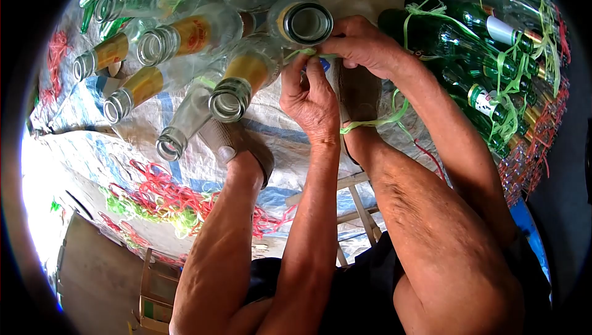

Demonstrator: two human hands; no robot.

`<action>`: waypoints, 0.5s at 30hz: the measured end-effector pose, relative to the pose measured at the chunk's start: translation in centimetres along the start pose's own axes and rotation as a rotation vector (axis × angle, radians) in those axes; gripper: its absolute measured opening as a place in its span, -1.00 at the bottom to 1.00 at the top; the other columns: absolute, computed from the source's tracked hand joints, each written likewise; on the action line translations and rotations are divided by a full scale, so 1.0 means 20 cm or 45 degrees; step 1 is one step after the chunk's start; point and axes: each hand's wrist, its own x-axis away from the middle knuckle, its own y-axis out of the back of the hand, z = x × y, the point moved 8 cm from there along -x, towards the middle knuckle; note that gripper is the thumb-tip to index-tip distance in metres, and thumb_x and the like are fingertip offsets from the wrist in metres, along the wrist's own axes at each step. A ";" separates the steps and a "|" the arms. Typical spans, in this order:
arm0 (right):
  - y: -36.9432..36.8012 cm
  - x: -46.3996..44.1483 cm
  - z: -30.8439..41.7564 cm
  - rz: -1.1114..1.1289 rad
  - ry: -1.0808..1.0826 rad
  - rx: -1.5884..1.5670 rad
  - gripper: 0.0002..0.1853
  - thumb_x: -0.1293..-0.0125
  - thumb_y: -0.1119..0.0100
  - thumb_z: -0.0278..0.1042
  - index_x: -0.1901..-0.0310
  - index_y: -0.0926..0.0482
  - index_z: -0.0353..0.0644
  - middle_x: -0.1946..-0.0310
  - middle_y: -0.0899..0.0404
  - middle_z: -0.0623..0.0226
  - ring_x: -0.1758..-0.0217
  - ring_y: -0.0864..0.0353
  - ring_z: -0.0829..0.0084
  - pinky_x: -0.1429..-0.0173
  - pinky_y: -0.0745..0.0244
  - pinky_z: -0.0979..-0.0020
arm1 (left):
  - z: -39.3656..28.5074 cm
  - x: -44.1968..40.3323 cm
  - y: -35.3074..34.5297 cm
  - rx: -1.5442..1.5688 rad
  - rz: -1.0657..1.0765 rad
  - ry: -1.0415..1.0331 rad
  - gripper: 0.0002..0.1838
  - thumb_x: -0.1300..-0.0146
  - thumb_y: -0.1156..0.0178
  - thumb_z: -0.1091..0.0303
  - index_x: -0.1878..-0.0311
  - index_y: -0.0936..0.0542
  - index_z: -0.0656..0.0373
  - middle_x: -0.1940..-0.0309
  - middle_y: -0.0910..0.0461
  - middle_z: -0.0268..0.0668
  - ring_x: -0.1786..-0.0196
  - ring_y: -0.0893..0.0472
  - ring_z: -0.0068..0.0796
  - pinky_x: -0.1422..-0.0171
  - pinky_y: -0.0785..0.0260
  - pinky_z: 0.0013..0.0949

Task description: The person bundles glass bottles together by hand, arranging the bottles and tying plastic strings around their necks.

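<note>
Clear glass bottles [229, 98] with yellow neck labels lie and lean together at the upper left, their mouths toward me. My left hand [310, 91] is closed, thumb and fingers pinching a green plastic strip [302, 53] just below the mouth of the nearest upright bottle [308, 22]. Beside that same bottle, on its right, is my right hand [364, 44], its fingers bent by the neck and the strip; its fingertips are partly hidden. A loose length of green strip [376, 123] hangs from this spot across my right ankle.
Green bottles [459, 45] tied with green strips lie at the upper right. Red and green strips [166, 196] are heaped on the white and blue sheet [123, 150]. My shoes [237, 144] stand under the bottles. A wooden frame [364, 212] is between my legs.
</note>
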 end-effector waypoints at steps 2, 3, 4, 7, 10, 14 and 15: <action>0.00 0.00 0.00 -0.019 0.015 0.004 -0.66 -0.34 -0.46 -0.08 0.02 -0.77 -0.14 0.26 -0.61 0.59 0.29 -0.40 0.73 0.34 -0.26 0.59 | 0.00 -0.01 0.01 -0.082 0.045 0.019 -0.86 -0.46 -0.31 0.54 -0.03 -0.73 0.28 0.19 -0.73 -0.37 0.23 -0.58 -0.68 0.12 -0.46 -0.55; 0.00 0.00 0.00 -0.009 0.011 -0.001 -0.67 -0.34 -0.45 -0.09 0.02 -0.77 -0.14 0.26 -0.61 0.58 0.29 -0.41 0.72 0.34 -0.27 0.59 | 0.00 -0.02 0.01 -0.062 0.049 0.028 -0.86 -0.46 -0.32 0.54 -0.02 -0.74 0.28 0.19 -0.73 -0.37 0.23 -0.58 -0.68 0.11 -0.47 -0.55; -0.01 0.00 0.00 0.001 0.006 -0.007 -0.67 -0.33 -0.45 -0.09 0.03 -0.77 -0.14 0.26 -0.61 0.58 0.29 -0.41 0.72 0.33 -0.28 0.59 | 0.01 -0.02 0.01 -0.042 0.053 0.038 -0.86 -0.46 -0.32 0.54 -0.02 -0.74 0.28 0.19 -0.73 -0.37 0.22 -0.58 -0.68 0.10 -0.47 -0.54; 0.00 0.00 -0.01 0.002 0.005 -0.024 -0.69 -0.33 -0.44 -0.12 0.04 -0.77 -0.14 0.27 -0.61 0.58 0.28 -0.43 0.71 0.33 -0.30 0.58 | 0.02 -0.04 0.01 -0.051 0.075 0.061 -0.85 -0.44 -0.34 0.54 -0.02 -0.75 0.28 0.18 -0.73 -0.37 0.21 -0.59 -0.68 0.09 -0.48 -0.55; 0.00 0.00 -0.02 0.009 0.032 -0.034 -0.73 -0.33 -0.40 -0.18 0.05 -0.77 -0.14 0.29 -0.61 0.58 0.28 -0.43 0.71 0.33 -0.31 0.58 | 0.02 -0.04 0.01 -0.038 0.104 0.138 -0.85 -0.44 -0.35 0.54 -0.02 -0.76 0.29 0.18 -0.74 -0.38 0.20 -0.58 -0.69 0.09 -0.48 -0.55; -0.01 0.00 -0.01 -0.005 0.066 -0.043 -0.79 -0.33 -0.35 -0.27 0.08 -0.76 -0.16 0.32 -0.60 0.57 0.29 -0.43 0.72 0.35 -0.30 0.58 | 0.02 -0.05 0.01 -0.039 0.133 0.150 -0.84 -0.43 -0.35 0.53 -0.02 -0.77 0.31 0.19 -0.74 -0.40 0.21 -0.57 -0.71 0.10 -0.48 -0.54; -0.01 0.00 -0.01 -0.012 0.058 -0.053 -0.80 -0.32 -0.35 -0.28 0.10 -0.76 -0.16 0.33 -0.60 0.57 0.30 -0.43 0.72 0.35 -0.30 0.58 | 0.01 -0.05 0.01 -0.039 0.127 0.162 -0.84 -0.44 -0.35 0.53 -0.02 -0.76 0.32 0.20 -0.74 -0.39 0.22 -0.57 -0.71 0.11 -0.48 -0.55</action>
